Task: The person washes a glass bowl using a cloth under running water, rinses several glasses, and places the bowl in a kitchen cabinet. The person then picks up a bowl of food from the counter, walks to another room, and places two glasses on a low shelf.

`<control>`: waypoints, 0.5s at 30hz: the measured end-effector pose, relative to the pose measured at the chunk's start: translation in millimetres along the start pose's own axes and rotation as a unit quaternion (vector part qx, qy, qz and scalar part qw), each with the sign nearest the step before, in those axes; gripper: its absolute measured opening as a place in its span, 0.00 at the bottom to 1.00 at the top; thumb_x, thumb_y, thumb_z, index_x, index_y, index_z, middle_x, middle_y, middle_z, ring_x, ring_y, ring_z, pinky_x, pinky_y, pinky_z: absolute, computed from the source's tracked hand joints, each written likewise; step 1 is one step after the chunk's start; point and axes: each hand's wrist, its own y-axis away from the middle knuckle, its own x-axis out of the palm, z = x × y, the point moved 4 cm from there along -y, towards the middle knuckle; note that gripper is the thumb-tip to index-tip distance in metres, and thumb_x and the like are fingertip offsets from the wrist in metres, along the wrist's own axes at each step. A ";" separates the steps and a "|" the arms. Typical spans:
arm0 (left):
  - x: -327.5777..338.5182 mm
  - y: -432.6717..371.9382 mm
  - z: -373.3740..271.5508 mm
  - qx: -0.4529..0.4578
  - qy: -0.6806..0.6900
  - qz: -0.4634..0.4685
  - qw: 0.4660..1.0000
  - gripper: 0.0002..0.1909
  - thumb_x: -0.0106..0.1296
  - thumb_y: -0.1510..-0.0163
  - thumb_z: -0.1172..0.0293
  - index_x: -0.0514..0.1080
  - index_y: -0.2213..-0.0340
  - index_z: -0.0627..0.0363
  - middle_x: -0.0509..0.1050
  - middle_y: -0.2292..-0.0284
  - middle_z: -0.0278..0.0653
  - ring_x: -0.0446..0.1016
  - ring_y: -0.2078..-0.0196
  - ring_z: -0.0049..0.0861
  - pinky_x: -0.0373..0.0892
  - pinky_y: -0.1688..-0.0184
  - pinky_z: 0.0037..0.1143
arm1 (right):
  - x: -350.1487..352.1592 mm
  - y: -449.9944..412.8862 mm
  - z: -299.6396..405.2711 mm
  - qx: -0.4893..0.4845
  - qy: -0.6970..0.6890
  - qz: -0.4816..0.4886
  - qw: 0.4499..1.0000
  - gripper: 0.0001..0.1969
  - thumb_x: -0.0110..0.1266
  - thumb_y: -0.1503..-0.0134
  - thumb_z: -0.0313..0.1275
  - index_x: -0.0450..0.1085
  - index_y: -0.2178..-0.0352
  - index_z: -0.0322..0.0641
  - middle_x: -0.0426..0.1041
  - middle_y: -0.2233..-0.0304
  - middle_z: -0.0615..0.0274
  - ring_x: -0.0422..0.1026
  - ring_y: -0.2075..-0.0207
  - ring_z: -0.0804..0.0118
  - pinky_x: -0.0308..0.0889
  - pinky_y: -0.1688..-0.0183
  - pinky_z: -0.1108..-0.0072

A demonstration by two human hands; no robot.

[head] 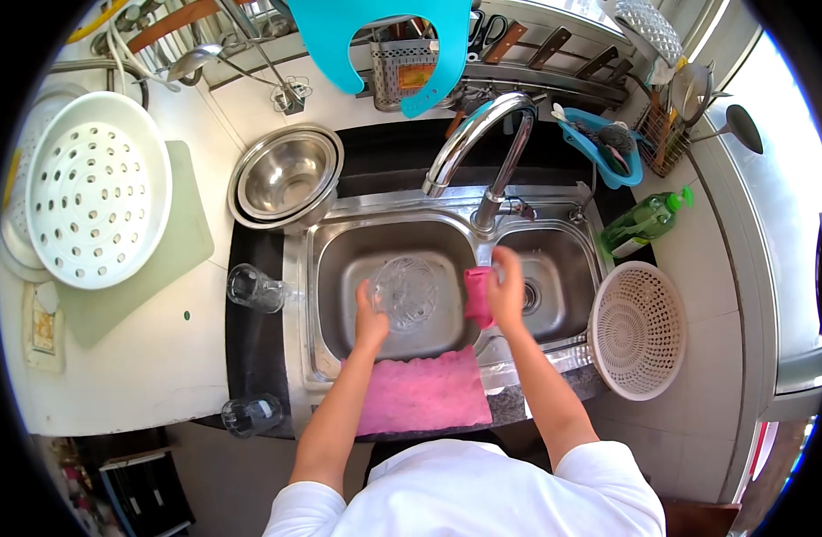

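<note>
My left hand (pixel 371 318) grips the rim of a clear, patterned glass bowl (pixel 405 295) above the large left basin (pixel 344 258) of a stainless steel sink. The bowl is slightly blurred. Over the divider between the basins is a folded pink cloth (pixel 477 297). My right hand (pixel 509 288) is at the cloth's right side, blurred and overlapping it; whether the fingers grip it cannot be seen. A second pink cloth (pixel 421 393) lies spread over the sink's front edge, between my forearms. The chrome faucet (pixel 481 144) arches behind the divider.
Nested steel bowls (pixel 289 176) and glass mugs (pixel 255 288) stand left of the sink. A white perforated tray (pixel 99 191) lies farther left. On the right are a plastic colander (pixel 639 330), a green soap bottle (pixel 643 221) and a blue caddy (pixel 602 144). Knives (pixel 549 48) hang behind.
</note>
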 end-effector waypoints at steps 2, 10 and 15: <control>-9.6 0.6 -9.0 0.147 -0.143 -0.028 0.978 0.34 0.34 0.59 0.88 0.50 0.49 0.46 0.62 0.55 0.46 0.63 0.53 0.37 0.64 0.56 0.30 | 51.0 35.8 -16.6 0.044 -0.103 0.120 0.986 0.24 0.49 0.56 0.21 0.56 0.54 0.34 0.63 0.58 0.55 0.64 0.57 0.60 0.60 0.56 0.77; -26.5 47.2 -71.4 0.383 -0.267 -0.058 0.882 0.33 0.39 0.63 0.89 0.57 0.53 0.48 0.63 0.55 0.39 0.63 0.53 0.37 0.63 0.55 0.28 | 142.6 59.0 -29.4 0.394 -0.355 0.319 0.786 0.14 0.48 0.50 0.36 0.66 0.64 0.39 0.70 0.69 0.64 0.69 0.69 0.71 0.65 0.66 0.81; -44.3 56.3 -69.7 0.463 -0.248 -0.061 0.849 0.34 0.46 0.64 0.85 0.56 0.52 0.50 0.63 0.56 0.41 0.62 0.53 0.39 0.63 0.56 0.28 | 127.4 44.4 -1.0 0.257 -0.361 0.267 0.856 0.14 0.46 0.50 0.25 0.64 0.59 0.37 0.69 0.65 0.64 0.68 0.64 0.72 0.64 0.60 0.81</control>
